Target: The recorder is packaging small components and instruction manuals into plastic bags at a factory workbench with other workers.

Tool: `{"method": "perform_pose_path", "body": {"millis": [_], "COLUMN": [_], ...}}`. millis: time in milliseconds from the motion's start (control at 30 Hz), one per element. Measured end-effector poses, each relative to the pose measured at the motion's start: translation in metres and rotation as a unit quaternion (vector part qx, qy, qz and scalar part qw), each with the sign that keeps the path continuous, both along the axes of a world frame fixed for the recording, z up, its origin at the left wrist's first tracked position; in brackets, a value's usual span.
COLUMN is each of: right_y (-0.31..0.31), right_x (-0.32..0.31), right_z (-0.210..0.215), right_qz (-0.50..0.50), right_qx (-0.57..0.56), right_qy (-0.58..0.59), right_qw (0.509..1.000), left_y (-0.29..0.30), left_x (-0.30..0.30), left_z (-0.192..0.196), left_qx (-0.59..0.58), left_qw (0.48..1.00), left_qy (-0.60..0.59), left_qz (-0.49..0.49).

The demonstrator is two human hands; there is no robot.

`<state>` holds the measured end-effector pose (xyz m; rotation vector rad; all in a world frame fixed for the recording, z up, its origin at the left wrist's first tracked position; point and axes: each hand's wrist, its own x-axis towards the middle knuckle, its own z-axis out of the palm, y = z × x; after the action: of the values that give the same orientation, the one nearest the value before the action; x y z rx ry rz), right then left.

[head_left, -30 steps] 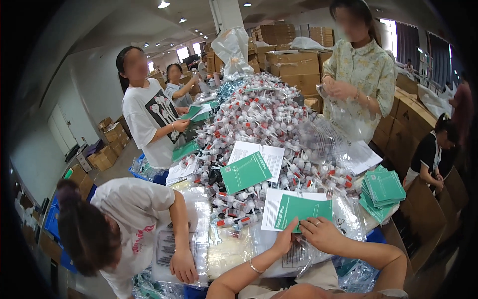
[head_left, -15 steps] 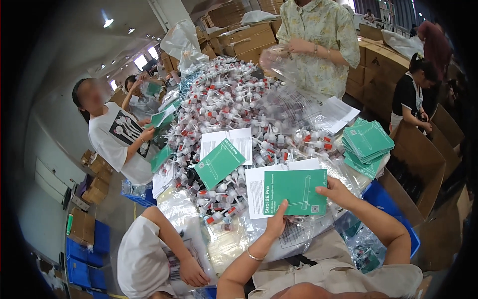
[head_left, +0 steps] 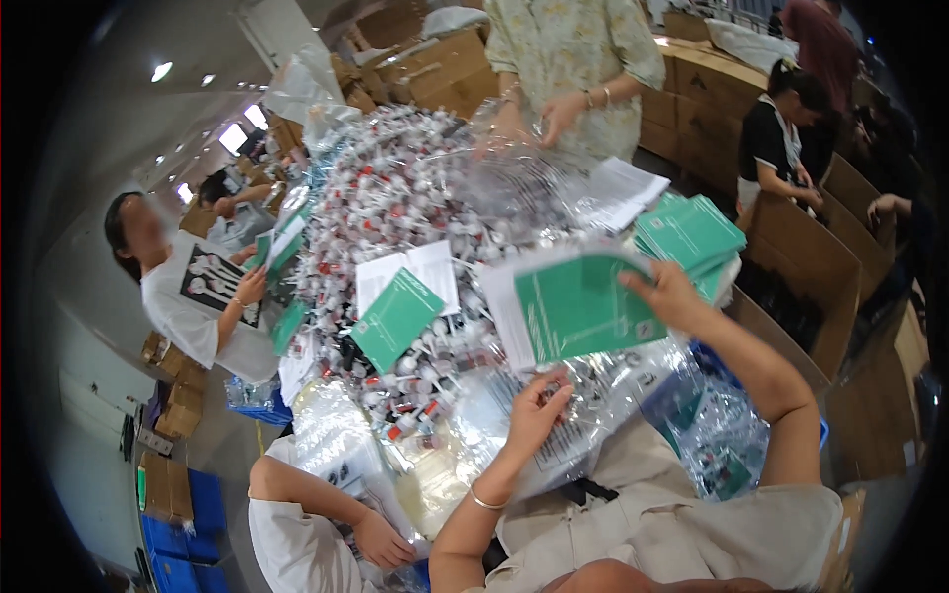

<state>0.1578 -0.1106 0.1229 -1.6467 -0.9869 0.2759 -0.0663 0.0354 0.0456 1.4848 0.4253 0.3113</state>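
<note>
A green booklet (head_left: 583, 308) with a white folded sheet (head_left: 506, 314) behind it is held up in my right hand (head_left: 672, 296), thumb on the front at its right edge. Below the booklet, my left hand (head_left: 539, 410) has its fingers curled toward the thumb, over a clear plastic bag (head_left: 593, 435). Whether anything sits between those fingers cannot be made out. Another green booklet (head_left: 398, 319) lies on a white leaflet (head_left: 440, 267) atop a heap of small clear bottles with white tips and red parts (head_left: 386, 198).
A stack of green booklets (head_left: 692, 232) and white leaflets (head_left: 623, 193) lies at the right. Co-workers stand around the heap; one's hand (head_left: 384, 542) rests near my left arm. A blue bin of bagged booklets (head_left: 727, 445) and an open carton (head_left: 801, 277) are on the right.
My left hand has let go of the booklet and dropped below it. My right hand alone now holds the booklet and sheet, tilted and raised slightly. The view has shifted.
</note>
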Motion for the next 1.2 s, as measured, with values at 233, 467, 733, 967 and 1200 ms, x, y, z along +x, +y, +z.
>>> {"method": "perform_pose_path", "body": {"millis": [233,467,733,967,1200], "right_y": [-0.123,-0.133,-0.108,-0.086,-0.037], "right_x": [0.005,-0.003,-0.021,-0.039,-0.059], "right_z": [0.081,0.042,0.040,0.015,-0.063], "right_qz": [0.106,0.042,0.109,0.136,0.181], "right_qx": [-0.271,-0.220,-0.261,-0.294,-0.205], "right_qy": [0.106,0.083,0.022,0.158,0.249], "right_qw": [0.951,0.971,0.959,0.933,0.929], "left_y": [-0.021,-0.059,-0.078,-0.088,-0.091], "left_x": [0.006,0.016,0.021,0.028,0.036], "left_z": [0.031,0.050,0.070,0.061,0.051], "left_qx": [0.372,0.536,0.503,0.464,0.449], "left_qw": [0.926,0.837,0.851,0.874,0.883], "left_qy": [-0.026,-0.014,0.056,-0.007,-0.094], "left_qz": [-0.061,-0.109,-0.140,-0.142,-0.101]}}
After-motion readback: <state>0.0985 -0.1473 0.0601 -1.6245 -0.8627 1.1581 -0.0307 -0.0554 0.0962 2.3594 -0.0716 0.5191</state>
